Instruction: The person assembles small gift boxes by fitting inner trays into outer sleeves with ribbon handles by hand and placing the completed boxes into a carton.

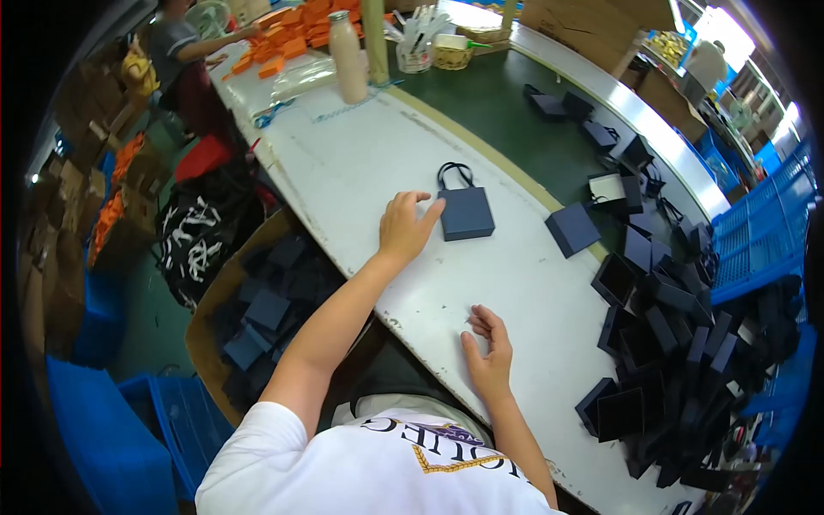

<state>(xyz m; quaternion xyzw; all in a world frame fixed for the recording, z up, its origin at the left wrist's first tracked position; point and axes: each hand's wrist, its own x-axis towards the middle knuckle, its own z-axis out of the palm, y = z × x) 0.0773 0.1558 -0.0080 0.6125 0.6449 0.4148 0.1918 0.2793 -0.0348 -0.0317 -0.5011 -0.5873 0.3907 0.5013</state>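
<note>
A dark blue box (466,213) with a black ribbon loop at its far edge lies on the white table (343,180). Beside its left edge is my left hand (407,225), fingers apart, the thumb and index close to the box; whether they touch it I cannot tell. Nearer my body, my right hand (489,350) hovers over or rests on the table's front part, its fingers slightly curled and apart, holding nothing. Another dark blue box (572,229) sits to the right, at the edge of the green surface.
Dark boxes (661,343) are heaped at the right by a blue crate (760,232). A bottle (347,58) and orange pieces (283,34) stand at the far end. A carton (204,318) of dark boxes is left of the table. A person (184,64) works at the far left.
</note>
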